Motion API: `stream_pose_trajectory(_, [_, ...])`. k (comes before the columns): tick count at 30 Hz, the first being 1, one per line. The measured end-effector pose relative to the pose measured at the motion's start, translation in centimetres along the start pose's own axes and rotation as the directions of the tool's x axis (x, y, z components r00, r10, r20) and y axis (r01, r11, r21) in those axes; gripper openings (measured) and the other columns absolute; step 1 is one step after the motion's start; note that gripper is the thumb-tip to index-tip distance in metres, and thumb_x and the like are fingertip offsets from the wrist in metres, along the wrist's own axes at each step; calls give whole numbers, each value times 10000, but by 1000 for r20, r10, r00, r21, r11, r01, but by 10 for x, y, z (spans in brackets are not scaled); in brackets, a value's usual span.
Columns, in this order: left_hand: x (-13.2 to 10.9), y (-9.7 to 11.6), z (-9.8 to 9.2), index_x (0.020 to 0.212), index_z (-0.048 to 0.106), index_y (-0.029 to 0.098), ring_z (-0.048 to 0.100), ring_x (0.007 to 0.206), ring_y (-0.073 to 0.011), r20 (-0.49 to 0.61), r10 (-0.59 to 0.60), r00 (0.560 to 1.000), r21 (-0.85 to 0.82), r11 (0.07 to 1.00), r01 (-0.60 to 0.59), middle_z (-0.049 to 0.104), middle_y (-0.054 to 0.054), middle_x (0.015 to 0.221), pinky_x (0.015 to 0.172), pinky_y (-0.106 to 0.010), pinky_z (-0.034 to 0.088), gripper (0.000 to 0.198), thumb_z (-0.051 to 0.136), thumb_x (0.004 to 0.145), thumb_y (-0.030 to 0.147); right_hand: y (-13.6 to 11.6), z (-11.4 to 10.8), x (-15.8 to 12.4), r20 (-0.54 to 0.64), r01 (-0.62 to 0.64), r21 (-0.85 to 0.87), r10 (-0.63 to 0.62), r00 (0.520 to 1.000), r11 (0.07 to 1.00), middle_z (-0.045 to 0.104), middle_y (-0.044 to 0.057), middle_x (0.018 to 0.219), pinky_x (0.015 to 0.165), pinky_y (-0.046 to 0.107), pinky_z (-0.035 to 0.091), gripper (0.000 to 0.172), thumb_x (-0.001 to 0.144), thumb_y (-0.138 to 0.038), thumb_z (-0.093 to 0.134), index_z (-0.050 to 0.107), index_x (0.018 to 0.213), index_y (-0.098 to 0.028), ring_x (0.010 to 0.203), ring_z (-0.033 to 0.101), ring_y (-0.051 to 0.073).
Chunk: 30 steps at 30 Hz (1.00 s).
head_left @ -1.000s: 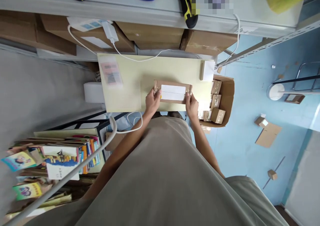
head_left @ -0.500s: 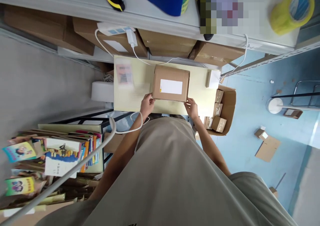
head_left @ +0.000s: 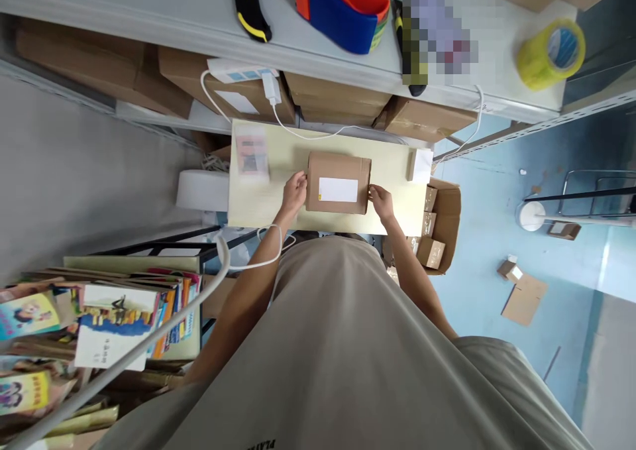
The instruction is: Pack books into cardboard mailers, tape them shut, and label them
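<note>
A brown cardboard box (head_left: 342, 165) with a white label (head_left: 338, 190) on its upper face is at the middle of the pale yellow tabletop (head_left: 285, 215). My left hand (head_left: 295, 193) grips its left side, fingers curled in against the cardboard. At the opposite side, my right hand (head_left: 381, 202) is closed at the right edge, with the fingertips touching the box. The label faces up toward me. The underside of the box is hidden.
A small white box (head_left: 421, 166) stands at the tabletop's right end, beside a large open carton (head_left: 450, 228) holding several small boxes. Overhead, a shelf (head_left: 163, 12) bears a utility knife (head_left: 250, 9) and yellow tape (head_left: 550, 54). A white cable (head_left: 318, 137) crosses the table's back.
The box has come nearer to my body and looks slightly smaller, as if lower. My hands have shifted from its near corners to farther up its sides. The view has tilted slightly.
</note>
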<state>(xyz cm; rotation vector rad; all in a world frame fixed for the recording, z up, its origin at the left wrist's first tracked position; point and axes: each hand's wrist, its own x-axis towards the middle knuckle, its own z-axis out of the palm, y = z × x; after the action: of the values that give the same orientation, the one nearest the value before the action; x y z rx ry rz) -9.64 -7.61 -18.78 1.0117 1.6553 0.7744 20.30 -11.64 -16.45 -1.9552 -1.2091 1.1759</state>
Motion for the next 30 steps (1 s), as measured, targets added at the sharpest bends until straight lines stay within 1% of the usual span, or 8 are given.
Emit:
stream_pose_trajectory(4, [-19,11,-14,1349,745,206,753,1364,-332,-38,90,995,-89,992,-93,800,-185,1384,1199,-517,622,675,599,1055,795,-18,-6,-23,-16,-29,179,33,999,983,787,208,1433,1058,438,677,739,1114,-777,425,752,1348,-157,1237,785,256])
stream_pose_trajectory(8, [-32,12,-26,1371,729,205,762,1363,-315,-24,71,997,-154,985,-73,787,-187,1396,1205,-492,621,795,445,1073,884,-27,-3,-36,-41,-49,215,59,997,975,751,241,1464,1101,468,669,935,1090,-911,310,732,1392,-133,1319,764,308])
stream_pose_trajectory(12, [-35,5,-26,1296,738,177,775,1311,-323,-17,-29,999,-89,996,27,795,-193,1380,1167,-475,631,639,700,1004,744,-25,10,-36,42,-145,174,140,989,974,771,228,1393,1133,442,653,1047,1063,-966,255,746,1394,-102,1343,748,303])
stream_pose_trajectory(15, [-33,4,-23,1293,731,154,796,1241,-312,-12,-100,995,-73,992,99,813,-187,1334,1131,-449,636,552,824,930,559,-25,11,-35,115,-151,88,140,983,985,809,190,1345,1130,446,650,1049,1051,-981,243,762,1386,-133,1300,765,293])
stream_pose_trajectory(19, [-30,9,-23,1347,728,175,777,1280,-295,-110,-87,990,-38,996,84,759,-182,1493,1115,-422,634,544,853,856,372,-29,3,-32,24,-81,31,81,996,996,804,204,1443,1108,470,655,973,958,-1004,523,767,1385,-164,1293,784,335])
stream_pose_trajectory(22, [-27,15,-23,1287,766,178,783,1227,-288,-146,-42,988,30,998,47,806,-155,1391,1108,-421,628,466,836,861,353,-33,0,-27,1,-52,45,52,999,998,818,213,1423,1063,491,669,890,889,-949,694,789,1327,-180,1225,820,363])
stream_pose_trajectory(26, [-28,20,-23,1207,795,192,800,1114,-264,-138,-38,990,58,997,47,847,-111,1239,1046,-395,643,358,792,871,315,-34,4,-24,-21,-37,18,37,999,999,863,197,1303,1026,513,684,775,921,-893,678,819,1225,-193,1115,851,361])
stream_pose_trajectory(30, [-33,21,-22,1227,790,198,802,1057,-247,-106,-13,994,12,1000,15,850,-117,1264,968,-372,661,374,791,872,315,-34,8,-25,-69,-7,16,8,998,1000,848,224,1341,1020,511,696,778,953,-848,658,807,1297,-166,1136,849,361])
